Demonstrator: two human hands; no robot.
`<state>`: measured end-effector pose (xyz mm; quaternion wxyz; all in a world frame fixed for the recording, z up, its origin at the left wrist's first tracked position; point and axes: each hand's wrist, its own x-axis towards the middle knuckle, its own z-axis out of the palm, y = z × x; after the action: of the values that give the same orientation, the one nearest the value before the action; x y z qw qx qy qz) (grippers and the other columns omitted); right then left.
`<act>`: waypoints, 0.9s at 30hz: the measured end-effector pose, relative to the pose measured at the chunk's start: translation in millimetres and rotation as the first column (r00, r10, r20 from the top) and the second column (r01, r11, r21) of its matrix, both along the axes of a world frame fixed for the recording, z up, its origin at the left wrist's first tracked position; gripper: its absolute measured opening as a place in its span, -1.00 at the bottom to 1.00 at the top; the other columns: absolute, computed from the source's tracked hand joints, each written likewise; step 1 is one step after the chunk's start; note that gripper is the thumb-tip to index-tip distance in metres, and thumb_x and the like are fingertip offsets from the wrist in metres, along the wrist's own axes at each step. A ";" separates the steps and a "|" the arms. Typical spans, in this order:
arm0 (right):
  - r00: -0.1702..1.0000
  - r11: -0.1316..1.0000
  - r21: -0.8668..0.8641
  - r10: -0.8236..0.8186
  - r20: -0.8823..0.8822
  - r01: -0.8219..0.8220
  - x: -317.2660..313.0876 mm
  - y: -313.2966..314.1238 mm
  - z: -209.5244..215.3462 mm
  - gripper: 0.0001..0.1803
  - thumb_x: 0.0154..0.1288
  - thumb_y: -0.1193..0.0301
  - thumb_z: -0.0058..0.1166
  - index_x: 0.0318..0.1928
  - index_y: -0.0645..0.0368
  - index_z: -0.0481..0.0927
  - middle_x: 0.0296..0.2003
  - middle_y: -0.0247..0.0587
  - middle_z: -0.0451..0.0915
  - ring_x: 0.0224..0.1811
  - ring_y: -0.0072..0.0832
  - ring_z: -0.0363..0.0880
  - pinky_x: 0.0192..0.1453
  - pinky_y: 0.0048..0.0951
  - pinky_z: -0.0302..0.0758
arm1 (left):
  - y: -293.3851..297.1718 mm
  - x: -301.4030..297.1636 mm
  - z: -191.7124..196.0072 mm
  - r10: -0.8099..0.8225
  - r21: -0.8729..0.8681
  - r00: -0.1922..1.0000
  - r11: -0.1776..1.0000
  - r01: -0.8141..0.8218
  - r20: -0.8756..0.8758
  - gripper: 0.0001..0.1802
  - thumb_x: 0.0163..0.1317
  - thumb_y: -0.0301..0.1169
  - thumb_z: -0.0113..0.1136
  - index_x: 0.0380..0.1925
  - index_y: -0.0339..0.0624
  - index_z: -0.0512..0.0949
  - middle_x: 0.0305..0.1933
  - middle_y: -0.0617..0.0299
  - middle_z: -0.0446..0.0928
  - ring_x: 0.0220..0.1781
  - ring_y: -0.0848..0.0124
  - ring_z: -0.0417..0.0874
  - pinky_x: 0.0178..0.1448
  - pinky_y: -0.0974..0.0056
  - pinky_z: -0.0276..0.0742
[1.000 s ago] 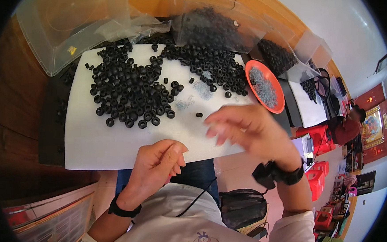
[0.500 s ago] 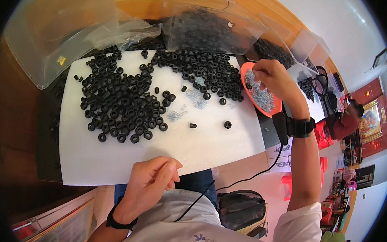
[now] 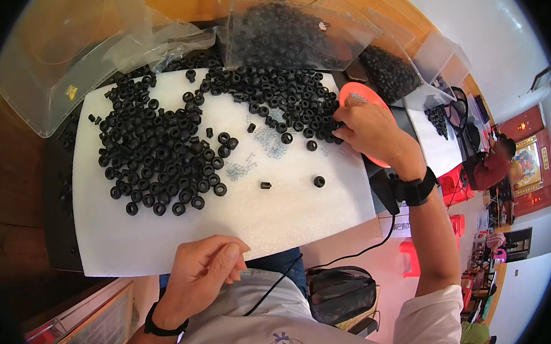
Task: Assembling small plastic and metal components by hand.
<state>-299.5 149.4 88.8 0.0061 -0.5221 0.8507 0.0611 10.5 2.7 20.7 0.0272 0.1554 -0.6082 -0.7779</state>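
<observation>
Under your hands lies a white foam sheet (image 3: 278, 219), matt and finely textured. The black rings (image 3: 161, 157) heaped on it look like dull, matt rubber. The clear bins (image 3: 36, 73) behind them are glossy plastic, and the orange dish (image 3: 354, 93) is smooth plastic. The tabletop (image 3: 5, 188) beside the sheet looks like brown wood.

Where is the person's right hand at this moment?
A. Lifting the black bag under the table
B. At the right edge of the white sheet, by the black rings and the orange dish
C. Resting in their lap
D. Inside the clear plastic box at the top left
B: the right hand lies at the white foam sheet's right edge, fingertips at the black rings, over the orange dish.
</observation>
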 end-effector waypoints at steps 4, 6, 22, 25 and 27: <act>1.000 1.000 0.012 -0.017 0.014 0.017 -1.2 -1.0 -6.3 -0.76 0.05 0.40 0.19 -0.27 0.28 0.58 -0.28 -0.01 0.55 -0.22 -0.08 0.54 -0.11 -0.19 0.45 | -0.1 -0.3 0.4 -0.001 0.022 1.000 1.000 0.001 -0.011 -0.71 0.40 -0.33 -0.04 -0.22 -0.37 0.56 -0.48 0.24 0.53 -0.49 0.60 0.48 -0.40 0.50 0.43; 1.000 1.000 -0.009 -0.019 0.015 0.019 2.7 -2.1 -6.2 -0.76 0.04 0.41 0.19 -0.29 0.29 0.57 -0.29 -0.01 0.55 -0.22 -0.08 0.54 -0.12 -0.19 0.44 | -0.5 -0.3 0.3 0.001 0.030 1.000 1.000 -0.001 -0.010 -0.70 0.40 -0.33 -0.04 -0.22 -0.37 0.56 -0.47 0.24 0.53 -0.49 0.60 0.49 -0.39 0.50 0.44; 0.545 0.943 -0.309 0.327 0.772 -0.127 106.1 -35.2 15.6 -0.84 0.08 0.51 0.12 -0.35 0.33 0.45 -0.43 0.01 0.50 -0.40 -0.10 0.55 -0.34 -0.23 0.47 | 0.3 1.0 3.5 0.035 0.083 0.998 0.996 -0.031 -0.047 -0.70 0.43 -0.31 -0.09 -0.12 -0.35 0.50 -0.39 0.24 0.54 -0.45 0.58 0.49 -0.33 0.48 0.47; 0.414 0.926 -0.349 0.378 0.828 -0.146 137.2 -46.6 7.1 -0.88 0.10 0.56 0.06 -0.38 0.35 0.42 -0.45 0.03 0.47 -0.40 -0.09 0.52 -0.34 -0.23 0.45 | -1.9 3.0 0.9 0.030 0.078 0.997 0.997 -0.024 -0.073 -0.67 0.44 -0.25 -0.10 -0.15 -0.33 0.48 -0.39 0.25 0.54 -0.44 0.58 0.50 -0.34 0.46 0.46; 0.380 0.928 -0.354 0.369 0.848 -0.112 146.8 -46.1 -1.0 -0.88 0.12 0.56 0.04 -0.33 0.35 0.44 -0.46 0.04 0.46 -0.39 -0.08 0.50 -0.33 -0.21 0.44 | -4.3 3.1 -2.3 0.021 0.087 0.998 0.996 -0.015 -0.064 -0.66 0.44 -0.22 -0.11 -0.17 -0.31 0.48 -0.39 0.25 0.54 -0.43 0.59 0.51 -0.35 0.46 0.45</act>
<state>-152.7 103.3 87.8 0.3907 -0.5872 0.6268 -0.3312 13.6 -1.6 18.4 0.0471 0.1365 -0.5715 -0.8078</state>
